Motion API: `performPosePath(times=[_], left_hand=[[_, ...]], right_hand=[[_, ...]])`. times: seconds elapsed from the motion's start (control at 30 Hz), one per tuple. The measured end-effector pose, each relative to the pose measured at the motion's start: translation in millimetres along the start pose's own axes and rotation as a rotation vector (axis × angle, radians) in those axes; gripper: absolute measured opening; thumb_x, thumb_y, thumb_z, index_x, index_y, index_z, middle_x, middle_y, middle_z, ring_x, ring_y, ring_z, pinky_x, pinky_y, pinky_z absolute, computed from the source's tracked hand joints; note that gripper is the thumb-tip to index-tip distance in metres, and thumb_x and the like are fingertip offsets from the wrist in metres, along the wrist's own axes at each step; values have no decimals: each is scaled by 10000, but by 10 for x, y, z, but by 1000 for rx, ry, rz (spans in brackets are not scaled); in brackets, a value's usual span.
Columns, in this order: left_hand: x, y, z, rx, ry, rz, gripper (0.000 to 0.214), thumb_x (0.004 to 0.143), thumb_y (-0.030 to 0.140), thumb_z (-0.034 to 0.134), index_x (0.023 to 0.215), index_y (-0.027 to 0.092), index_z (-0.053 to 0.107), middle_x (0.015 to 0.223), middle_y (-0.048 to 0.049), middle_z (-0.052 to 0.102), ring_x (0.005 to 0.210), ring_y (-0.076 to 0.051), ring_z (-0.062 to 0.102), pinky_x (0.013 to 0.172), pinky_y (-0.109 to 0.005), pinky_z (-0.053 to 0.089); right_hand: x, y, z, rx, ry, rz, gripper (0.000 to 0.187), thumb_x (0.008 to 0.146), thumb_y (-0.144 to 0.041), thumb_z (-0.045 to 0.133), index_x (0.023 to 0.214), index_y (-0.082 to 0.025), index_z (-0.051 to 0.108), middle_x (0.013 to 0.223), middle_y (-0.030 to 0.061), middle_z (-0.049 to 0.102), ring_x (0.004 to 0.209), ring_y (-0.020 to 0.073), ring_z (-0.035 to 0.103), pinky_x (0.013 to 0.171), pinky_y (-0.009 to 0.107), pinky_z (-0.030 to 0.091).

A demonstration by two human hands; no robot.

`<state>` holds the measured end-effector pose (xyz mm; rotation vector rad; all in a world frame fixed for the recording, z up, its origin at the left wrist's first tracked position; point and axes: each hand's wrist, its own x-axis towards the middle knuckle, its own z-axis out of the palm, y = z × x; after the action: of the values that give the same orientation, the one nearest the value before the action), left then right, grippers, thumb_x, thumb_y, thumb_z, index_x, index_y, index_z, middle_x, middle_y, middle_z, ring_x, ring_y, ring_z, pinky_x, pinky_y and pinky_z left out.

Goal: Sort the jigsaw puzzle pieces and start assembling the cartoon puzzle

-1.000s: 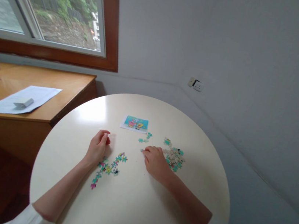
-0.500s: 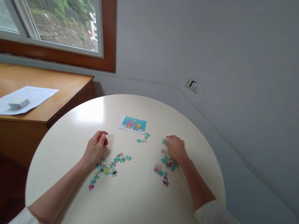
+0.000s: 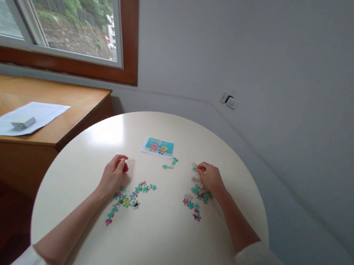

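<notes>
My right hand [image 3: 210, 177] is on the right side of the table, thumb and forefinger pinched together at a small teal puzzle piece [image 3: 194, 167]. Below it lies a loose pile of teal and pink puzzle pieces [image 3: 200, 193], partly hidden by the hand. Several more pieces, pink and teal [image 3: 190, 204], are nearer to me. My left hand [image 3: 115, 168] rests on its side at the left, fingers curled in, with nothing visible in them. A spread of mixed puzzle pieces [image 3: 126, 201] lies just right of my left wrist.
A picture card [image 3: 159, 147] lies toward the back of the round white table [image 3: 154, 243]. A few teal pieces [image 3: 172, 162] sit near its lower right corner. A wooden desk [image 3: 86, 98] with paper [image 3: 43, 113] and a small white block stands at the left.
The right hand's fingers have closed from a looser spread into a pinch at the teal piece. My left hand has stayed in place.
</notes>
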<state>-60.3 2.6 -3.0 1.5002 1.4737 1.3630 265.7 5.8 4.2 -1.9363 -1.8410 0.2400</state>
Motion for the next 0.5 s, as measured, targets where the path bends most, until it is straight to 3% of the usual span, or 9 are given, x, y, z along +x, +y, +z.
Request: performPosePath(times=[0.1,0.17,0.3,0.4,0.5], left_hand=[[1,1,-3,5,-4,-4,250,791,370,401,846,177,549,566,20,519,556,-140,496,562,-260,389],[1,5,-6,8,-5,-4,249,792,369,399,845,178,549,568,20,520,558,-140,496,567,-261,389],[-5,30,-13,9,9,-1,237,783,359,406,833,177,549,558,20,520,549,-140,497,563,-262,390],[-12,51,-10,1,21,-8,233,777,353,407,821,175,551,549,21,519,538,-139,496,550,-260,389],[-15,59,0,-5,13,-14,242,778,365,408,825,175,552,553,21,520,541,-139,499,552,-260,389]], right_hand=[[-16,-161,56,253,-91,0,93,744,-202,569,751,-175,658,723,18,692,682,136,618,660,235,441],[-19,-293,124,294,-164,-39,80,728,-201,593,748,-174,665,714,16,693,670,134,614,646,231,439],[-15,-473,228,108,-161,-142,105,759,-180,570,777,-168,673,769,35,685,711,137,597,673,239,424],[-65,-516,221,-87,-91,-199,198,841,-180,471,829,-164,668,862,59,675,811,149,585,754,255,404],[-203,-539,198,-217,-112,-273,280,886,-162,378,867,-159,657,920,77,666,893,160,574,810,268,380]])
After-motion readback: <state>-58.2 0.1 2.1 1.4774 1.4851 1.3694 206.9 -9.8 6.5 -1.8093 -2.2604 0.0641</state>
